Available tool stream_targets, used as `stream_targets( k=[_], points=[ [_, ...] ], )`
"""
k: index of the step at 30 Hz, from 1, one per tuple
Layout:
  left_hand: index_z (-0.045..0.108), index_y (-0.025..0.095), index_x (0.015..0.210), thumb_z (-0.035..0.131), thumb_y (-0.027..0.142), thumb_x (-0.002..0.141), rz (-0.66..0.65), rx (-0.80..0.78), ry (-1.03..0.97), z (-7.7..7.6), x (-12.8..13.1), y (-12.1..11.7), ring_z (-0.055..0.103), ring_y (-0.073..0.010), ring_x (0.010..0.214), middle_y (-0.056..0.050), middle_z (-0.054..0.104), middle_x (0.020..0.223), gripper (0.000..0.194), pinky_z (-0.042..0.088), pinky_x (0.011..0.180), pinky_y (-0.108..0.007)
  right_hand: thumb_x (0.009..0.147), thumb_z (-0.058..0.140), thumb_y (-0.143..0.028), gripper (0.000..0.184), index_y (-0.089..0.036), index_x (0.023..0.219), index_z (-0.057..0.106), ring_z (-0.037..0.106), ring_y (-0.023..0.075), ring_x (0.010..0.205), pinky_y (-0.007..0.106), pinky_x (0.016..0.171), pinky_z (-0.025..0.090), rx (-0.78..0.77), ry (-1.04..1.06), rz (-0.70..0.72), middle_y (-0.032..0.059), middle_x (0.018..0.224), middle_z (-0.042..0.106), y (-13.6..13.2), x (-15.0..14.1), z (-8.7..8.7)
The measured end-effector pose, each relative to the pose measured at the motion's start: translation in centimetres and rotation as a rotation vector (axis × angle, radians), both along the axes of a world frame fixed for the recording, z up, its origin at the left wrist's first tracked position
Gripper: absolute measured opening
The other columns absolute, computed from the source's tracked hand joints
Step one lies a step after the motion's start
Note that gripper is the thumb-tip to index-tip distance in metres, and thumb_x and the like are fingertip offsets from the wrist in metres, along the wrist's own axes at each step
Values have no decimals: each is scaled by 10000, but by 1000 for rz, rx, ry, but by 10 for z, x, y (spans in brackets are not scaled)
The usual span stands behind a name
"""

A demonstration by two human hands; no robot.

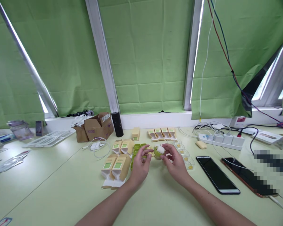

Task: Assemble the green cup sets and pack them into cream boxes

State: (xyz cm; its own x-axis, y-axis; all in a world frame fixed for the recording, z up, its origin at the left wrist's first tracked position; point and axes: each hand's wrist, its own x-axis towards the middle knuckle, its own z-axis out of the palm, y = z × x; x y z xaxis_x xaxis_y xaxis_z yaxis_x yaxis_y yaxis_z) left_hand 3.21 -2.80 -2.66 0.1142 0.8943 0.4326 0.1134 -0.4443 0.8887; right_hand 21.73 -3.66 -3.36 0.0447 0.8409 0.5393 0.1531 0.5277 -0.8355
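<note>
The right hand (174,161) pinched a green-and-white piece (159,151), while the left hand (141,161), loosely spread, hung at its 9 o'clock, perhaps just touching.

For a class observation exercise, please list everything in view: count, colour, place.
Round piece: one, green and white, centre
Front boxes: four, cream, left of centre
Rear boxes: four, cream, back centre
Single box: one, cream, back
Cups: several, green, left of centre
Domes: several, clear and yellow, right of centre
Cylinder: one, black, back
Carton: one, brown, back left
Charger: one, white, left
Trays: several, white, far left
Clutter: uncounted, mixed, left edge
Phones: two, dark, right
Power strip: one, white, back right
Oval object: one, beige, right
Cables: several, mixed, right
Blinds: several, green, background
Table: one, pale green, foreground
Left hand: one, bare, beside round piece
Right hand: one, bare, holding round piece
</note>
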Motion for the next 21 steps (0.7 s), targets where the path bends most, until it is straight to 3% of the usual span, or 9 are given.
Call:
stream_targets(
  k=[4, 10, 15, 21],
  points=[
    [584, 243, 1365, 583, 302, 1019, 104, 288, 240, -1, -6, 3, 626, -261, 1171, -122, 668, 1275, 351, 526, 983, -422, 923, 719, -498, 420, -220, 1218, 608, 596, 161, 734, 287, 611, 533, -97, 205, 118, 39, 936, 660, 5, -1, -1],
    [523, 301, 1447, 561, 118, 996, 155, 622, 469, -4, -9, 4, 471, -292, 1315, -116, 581, 1419, 489, 463, 1087, -515, 801, 815, -620, 554, -196, 1125, 666, 596, 157, 632, 287, 532, 518, -224, 388, 208, 12, 783, 671, 6, -3, 4],
    [559, 308, 1421, 580, 45, 961, 178, 731, 566, -6, -6, 3, 433, -311, 1341, -136, 492, 1464, 530, 482, 1069, -541, 738, 847, -670, 606, -175, 1053, 698, 619, 171, 620, 287, 508, 512, -303, 421, 231, 6, 707, 663, 4, -6, 8],
    [557, 312, 1440, 582, 47, 964, 175, 753, 603, -8, -7, 4, 462, -316, 1324, -138, 513, 1422, 546, 501, 1059, -557, 704, 857, -703, 622, -166, 983, 714, 619, 171, 616, 277, 497, 499, -347, 433, 263, 16, 692, 663, 2, -8, 9]
  ],
)
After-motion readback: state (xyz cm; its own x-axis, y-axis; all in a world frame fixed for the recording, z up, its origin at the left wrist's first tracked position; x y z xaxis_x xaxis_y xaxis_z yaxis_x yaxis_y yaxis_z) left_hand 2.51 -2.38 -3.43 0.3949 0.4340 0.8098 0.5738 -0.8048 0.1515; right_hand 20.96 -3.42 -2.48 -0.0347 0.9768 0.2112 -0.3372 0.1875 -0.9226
